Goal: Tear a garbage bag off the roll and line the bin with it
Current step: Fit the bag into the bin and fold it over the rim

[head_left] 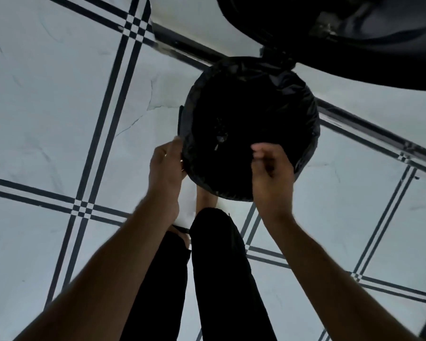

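Head view, looking straight down: round bin (182, 119) at centre, just toward 1 o'clock, standing on pale floor tiles (59, 94) with dark double lines. Black garbage bag (303, 99) already draped inside and folded over the rim all round. Left hand (166, 166) at the bin's 8 o'clock edge, grip closed around bag film at the rim. Right hand (271, 168) at 5 o'clock over the opening, fingers curled and blurred; grip state impossible to tell. Black-trousered legs (219, 267) at 6 o'clock. Open lid (354, 33) looming at 1 o'clock.
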`<state>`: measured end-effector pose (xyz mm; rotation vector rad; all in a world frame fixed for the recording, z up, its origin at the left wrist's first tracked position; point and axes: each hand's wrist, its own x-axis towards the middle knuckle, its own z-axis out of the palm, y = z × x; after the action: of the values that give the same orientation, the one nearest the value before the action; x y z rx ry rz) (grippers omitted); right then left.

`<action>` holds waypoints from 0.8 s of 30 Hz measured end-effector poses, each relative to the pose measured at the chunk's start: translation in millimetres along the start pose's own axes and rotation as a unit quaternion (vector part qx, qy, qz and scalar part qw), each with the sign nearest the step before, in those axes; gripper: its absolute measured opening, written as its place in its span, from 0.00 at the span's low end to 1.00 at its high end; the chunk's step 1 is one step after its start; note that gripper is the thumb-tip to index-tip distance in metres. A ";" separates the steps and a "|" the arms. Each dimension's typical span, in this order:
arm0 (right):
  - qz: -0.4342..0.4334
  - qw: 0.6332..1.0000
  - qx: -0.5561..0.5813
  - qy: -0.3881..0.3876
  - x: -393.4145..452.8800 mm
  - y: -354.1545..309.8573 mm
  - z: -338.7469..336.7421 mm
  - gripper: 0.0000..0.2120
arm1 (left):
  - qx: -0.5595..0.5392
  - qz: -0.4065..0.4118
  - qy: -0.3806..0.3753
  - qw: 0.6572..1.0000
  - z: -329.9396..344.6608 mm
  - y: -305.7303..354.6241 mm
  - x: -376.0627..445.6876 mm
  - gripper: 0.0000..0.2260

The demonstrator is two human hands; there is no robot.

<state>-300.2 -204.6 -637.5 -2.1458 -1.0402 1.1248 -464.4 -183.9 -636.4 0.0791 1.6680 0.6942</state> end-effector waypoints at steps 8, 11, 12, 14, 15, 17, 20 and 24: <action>0.356 0.898 0.256 0.036 -19.1 36.7 -50.2 0.10 | -0.034 -0.095 -0.011 0.995 5.9 -3.7 6.1 0.20; 0.378 0.853 0.361 0.004 -12.5 43.7 -48.9 0.14 | -0.033 -0.096 -0.025 0.995 6.3 -12.1 12.2 0.22; 0.383 0.843 0.379 0.011 -10.6 44.5 -48.5 0.17 | -0.038 -0.104 -0.034 0.993 4.3 -13.5 13.2 0.23; 0.400 0.819 0.412 0.023 -7.9 47.9 -48.2 0.20 | -0.060 -0.120 -0.042 0.990 0.1 -16.8 15.4 0.24; 0.406 0.807 0.428 0.027 -6.6 50.8 -48.7 0.22 | -0.068 -0.128 -0.043 0.988 -1.2 -18.8 15.5 0.23; 0.412 0.788 0.455 0.029 -5.7 56.1 -50.6 0.23 | -0.076 -0.131 -0.043 0.988 -2.4 -22.1 13.4 0.22; 0.407 0.782 0.471 0.033 -4.3 61.0 -51.6 0.24 | -0.095 -0.127 -0.048 0.986 -4.7 -23.3 16.0 0.22; 0.400 0.826 0.397 0.020 6.9 59.8 -50.8 0.20 | 0.011 -0.118 -0.041 0.992 -0.7 -18.4 27.3 0.19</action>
<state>-231.2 -237.9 -656.0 -1.8356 0.4352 1.4851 -465.5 -187.7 -669.2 -0.0729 1.5743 0.4868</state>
